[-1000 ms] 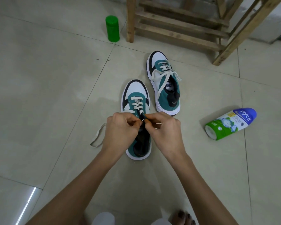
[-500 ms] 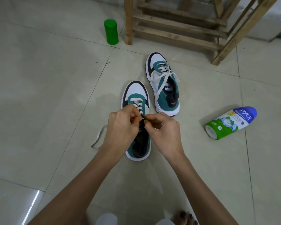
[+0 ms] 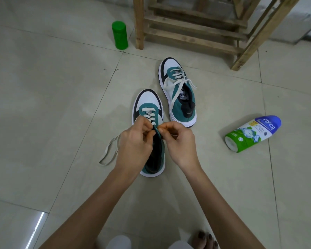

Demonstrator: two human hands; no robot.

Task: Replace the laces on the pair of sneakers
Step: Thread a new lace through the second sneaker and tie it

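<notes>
Two teal, white and black sneakers lie on the tiled floor. The near sneaker [image 3: 148,105] has a cream lace [image 3: 108,151] threaded through its front eyelets; a loose loop of it trails on the floor to the left. My left hand [image 3: 135,144] and my right hand [image 3: 178,141] meet over this shoe's tongue, fingers curled and pinching at the lace by the upper eyelets; the pinch itself is hidden. The far sneaker [image 3: 180,90] is laced, its cream ends lying loose across it.
A green and blue "nycil" powder bottle [image 3: 252,135] lies on its side at the right. A green cylinder can [image 3: 119,35] stands at the back beside a wooden frame [image 3: 192,27]. My toes [image 3: 205,239] show at the bottom edge.
Both hands have stayed pinched together over the near sneaker, shifting slightly toward its toe along the eyelets. The loose lace loop on the floor has barely moved.
</notes>
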